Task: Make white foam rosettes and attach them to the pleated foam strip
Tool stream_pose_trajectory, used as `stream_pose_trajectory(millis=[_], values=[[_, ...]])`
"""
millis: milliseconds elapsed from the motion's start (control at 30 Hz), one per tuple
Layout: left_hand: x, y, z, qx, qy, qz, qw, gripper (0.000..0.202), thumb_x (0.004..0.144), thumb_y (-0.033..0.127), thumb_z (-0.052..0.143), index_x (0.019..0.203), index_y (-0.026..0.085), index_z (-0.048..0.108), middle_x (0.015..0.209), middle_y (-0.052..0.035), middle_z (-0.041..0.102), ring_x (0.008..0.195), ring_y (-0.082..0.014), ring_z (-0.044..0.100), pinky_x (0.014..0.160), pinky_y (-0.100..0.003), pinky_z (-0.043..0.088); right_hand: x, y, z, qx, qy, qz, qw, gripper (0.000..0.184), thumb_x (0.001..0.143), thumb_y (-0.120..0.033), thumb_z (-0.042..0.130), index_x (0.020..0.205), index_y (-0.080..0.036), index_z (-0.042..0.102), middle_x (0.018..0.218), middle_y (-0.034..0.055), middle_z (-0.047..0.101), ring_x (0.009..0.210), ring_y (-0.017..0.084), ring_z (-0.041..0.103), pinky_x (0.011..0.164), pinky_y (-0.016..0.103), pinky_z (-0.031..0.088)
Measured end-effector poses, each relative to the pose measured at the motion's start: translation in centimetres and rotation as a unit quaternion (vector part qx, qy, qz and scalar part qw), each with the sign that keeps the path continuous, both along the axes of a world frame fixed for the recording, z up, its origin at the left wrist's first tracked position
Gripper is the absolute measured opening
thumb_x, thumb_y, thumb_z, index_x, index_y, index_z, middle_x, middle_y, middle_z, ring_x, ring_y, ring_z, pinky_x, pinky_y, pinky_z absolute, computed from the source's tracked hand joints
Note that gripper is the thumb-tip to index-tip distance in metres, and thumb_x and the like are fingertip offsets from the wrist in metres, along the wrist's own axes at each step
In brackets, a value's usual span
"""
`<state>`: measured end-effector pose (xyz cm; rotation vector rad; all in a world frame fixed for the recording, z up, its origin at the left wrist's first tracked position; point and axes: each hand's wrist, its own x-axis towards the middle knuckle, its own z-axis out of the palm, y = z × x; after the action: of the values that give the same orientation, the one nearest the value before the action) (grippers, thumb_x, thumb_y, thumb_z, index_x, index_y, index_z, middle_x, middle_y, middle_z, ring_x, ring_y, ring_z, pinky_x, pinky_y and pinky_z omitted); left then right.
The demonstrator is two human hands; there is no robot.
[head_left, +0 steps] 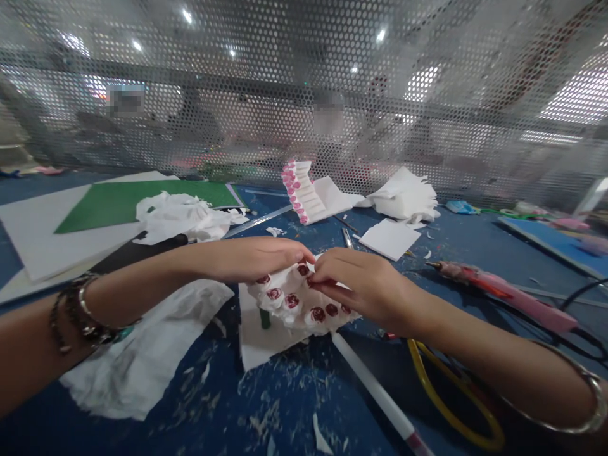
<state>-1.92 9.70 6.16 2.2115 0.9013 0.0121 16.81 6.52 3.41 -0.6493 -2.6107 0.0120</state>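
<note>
A ruffled white piece [289, 310], dotted with dark red rose shapes, sits in front of me; I cannot make out whether it is paper or tissue. Under it shows a short green stem [265, 318] above a white card [251, 345]. My left hand [259, 258] lies across the top left, its thumb and finger pressed on the piece and its other fingers hidden. From the right, my right hand [365, 285] pinches the upper edge with bent fingers. The fingertips of both hands nearly meet. A white pen-like tube [375, 383] lies just below.
Crumpled white tissue [156, 354] and more tissue [178, 215] lie left, beside a green sheet [118, 201]. A pleated, pink-edged piece [304, 193] stands behind. At right are a pink corded tool [503, 294] and a yellow loop [451, 411]. Perforated metal mesh [266, 76] closes the back.
</note>
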Motion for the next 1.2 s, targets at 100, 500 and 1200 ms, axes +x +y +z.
stream_pose_trajectory(millis=[100,500,1200], values=[[0.0,0.0,0.1,0.005,0.006,0.004,1.0,0.041,0.085,0.039,0.019,0.114,0.021,0.042,0.118,-0.0023,0.045,0.1,-0.0168,0.043,0.074,-0.019,0.037,0.0,0.0,0.7,-0.021,-0.004,0.002,1.0,0.013,0.082,-0.015,0.04,0.079,-0.013,0.053,0.077,0.0044,0.055,0.073,0.01,0.05,0.067,0.022,0.041],[-0.1,-0.1,0.0,0.021,-0.009,0.0,1.0,0.04,0.085,0.039,0.021,0.112,0.022,0.045,0.116,-0.0008,0.049,0.099,-0.0157,0.046,0.078,-0.02,0.037,0.5,0.4,0.4,-0.013,-0.039,0.007,0.999,0.015,0.083,-0.016,0.038,0.082,-0.014,0.053,0.078,0.0036,0.053,0.073,0.01,0.047,0.065,0.022,0.039],[-0.2,0.1,-0.4,0.05,-0.01,0.012,0.999,0.044,0.082,0.045,0.022,0.111,0.024,0.047,0.107,-0.0004,0.053,0.093,-0.017,0.048,0.078,-0.024,0.038,0.6,0.9,-0.6,0.062,0.009,0.025,0.998,0.017,0.082,-0.015,0.04,0.075,-0.015,0.056,0.07,0.0029,0.054,0.066,0.009,0.044,0.059,0.02,0.036]])
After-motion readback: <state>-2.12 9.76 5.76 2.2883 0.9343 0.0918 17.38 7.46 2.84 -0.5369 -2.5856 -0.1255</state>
